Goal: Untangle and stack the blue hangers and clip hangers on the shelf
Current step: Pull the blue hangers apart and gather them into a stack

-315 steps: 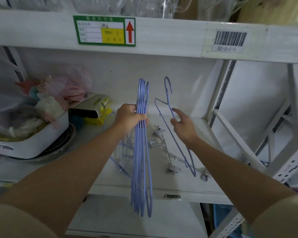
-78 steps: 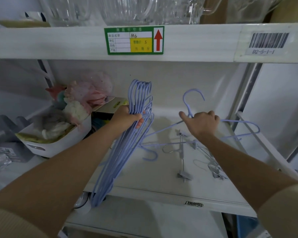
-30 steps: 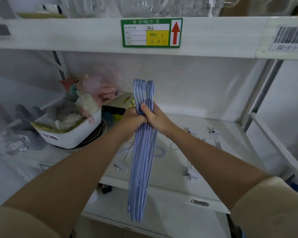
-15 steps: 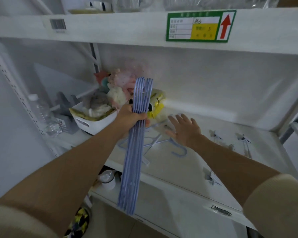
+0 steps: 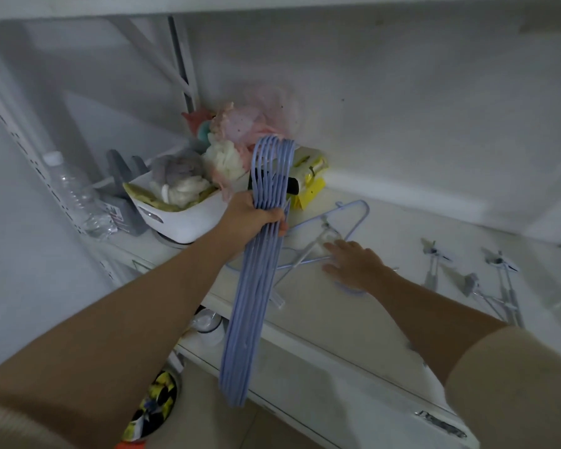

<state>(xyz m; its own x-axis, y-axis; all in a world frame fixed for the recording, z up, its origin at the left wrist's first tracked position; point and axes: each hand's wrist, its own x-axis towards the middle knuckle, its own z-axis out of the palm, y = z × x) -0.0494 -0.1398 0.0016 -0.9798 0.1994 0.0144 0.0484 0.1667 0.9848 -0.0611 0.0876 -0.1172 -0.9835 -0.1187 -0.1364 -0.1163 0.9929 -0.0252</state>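
So that they stay neat, the bunch of blue hangers (image 5: 259, 247) is gripped by the left hand (image 5: 251, 218). The right hand (image 5: 353, 262) is laid flat, fingers straight, on a loose blue hanger (image 5: 358, 218) on the shelf (image 5: 386, 319). Clip hangers (image 5: 502, 280) are left further right.

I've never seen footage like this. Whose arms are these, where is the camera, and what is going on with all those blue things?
There is no machine here: a person wears a wide-angle camera on the head, looking down at their own arms. The left hand grips a bundle of blue hangers, hooks up. The right hand lies with straight fingers on a loose blue hanger that sits on the white shelf. Metal clip hangers lie farther right. A white basket of soft items and a plastic bottle stand at the left.
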